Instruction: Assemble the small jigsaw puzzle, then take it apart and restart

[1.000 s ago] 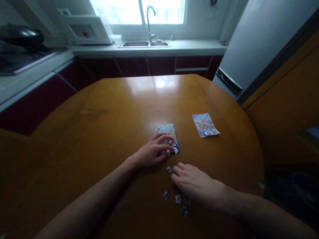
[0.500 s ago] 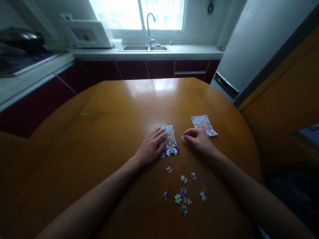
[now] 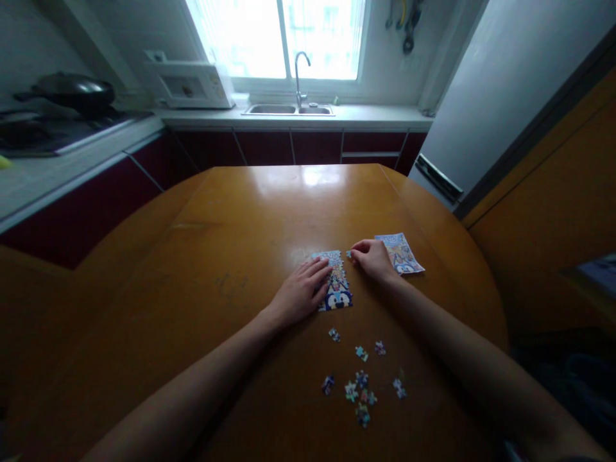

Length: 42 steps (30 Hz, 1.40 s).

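A small, partly assembled jigsaw puzzle (image 3: 337,290) lies on the round wooden table (image 3: 240,256). My left hand (image 3: 301,292) rests flat on the puzzle's left side, fingers stretched out. My right hand (image 3: 371,258) is closed in a pinch on a single puzzle piece (image 3: 349,255) at the puzzle's upper right corner. Several loose pieces (image 3: 360,382) lie scattered nearer to me. A printed reference picture (image 3: 402,253) lies just right of my right hand.
A kitchen counter with a sink (image 3: 289,110) and faucet runs under the window. A microwave (image 3: 190,85) stands at its left, and a pan (image 3: 74,93) sits on the stove. A grey fridge (image 3: 481,96) stands at the right, beside an orange wall.
My right hand went from the loose pieces up to the puzzle's upper right corner with a piece pinched in it. My left hand stayed on the puzzle. The view tilted up slightly.
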Available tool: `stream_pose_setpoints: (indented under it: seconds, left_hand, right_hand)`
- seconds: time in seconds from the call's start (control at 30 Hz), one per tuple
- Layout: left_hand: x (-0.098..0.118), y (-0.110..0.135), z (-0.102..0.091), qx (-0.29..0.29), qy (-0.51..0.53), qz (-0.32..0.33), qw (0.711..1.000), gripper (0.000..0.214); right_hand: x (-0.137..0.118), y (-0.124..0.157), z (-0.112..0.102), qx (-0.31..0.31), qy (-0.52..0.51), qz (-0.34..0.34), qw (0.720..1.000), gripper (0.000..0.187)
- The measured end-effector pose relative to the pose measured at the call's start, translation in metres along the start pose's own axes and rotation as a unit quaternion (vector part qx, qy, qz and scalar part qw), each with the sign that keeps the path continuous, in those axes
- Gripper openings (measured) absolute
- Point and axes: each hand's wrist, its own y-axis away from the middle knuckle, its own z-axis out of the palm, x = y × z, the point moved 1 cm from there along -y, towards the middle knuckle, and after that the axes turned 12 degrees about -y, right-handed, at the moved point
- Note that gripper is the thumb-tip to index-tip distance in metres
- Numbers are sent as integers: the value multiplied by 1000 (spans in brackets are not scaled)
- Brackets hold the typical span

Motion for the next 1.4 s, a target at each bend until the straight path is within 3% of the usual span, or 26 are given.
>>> stream_pose_setpoints:
  seconds: [0.23,0.67,0.87,1.0,1.1,1.23,1.4]
  left_hand:
    - [2,0,-2,5,4,4,1000,42]
    - [-1,0,1,7,13,9,1000,43]
    - [0,0,1,10,8,11,1000,43]
    - [-1,0,1,10,4,14,1000,43]
    - [0,0,0,10,2,11,1000,43]
    - [2,-1,-2,8,5,7,1000,41]
    - [2,-1,-2,17,14,11,1000,41]
  right_hand:
    - [0,-26,11,-37,32,10,999,9]
    - [-16,-45,14,-79,159,63,982,9]
    - [-15,-51,8,-87,167,75,979,15]
    - [-10,-43,5,-72,131,33,988,4]
    - [-4,-29,2,-43,115,-23,992,18]
    - [3,-5,1,5,127,-94,987,23]
    - [2,12,7,-16,174,-159,972,25]
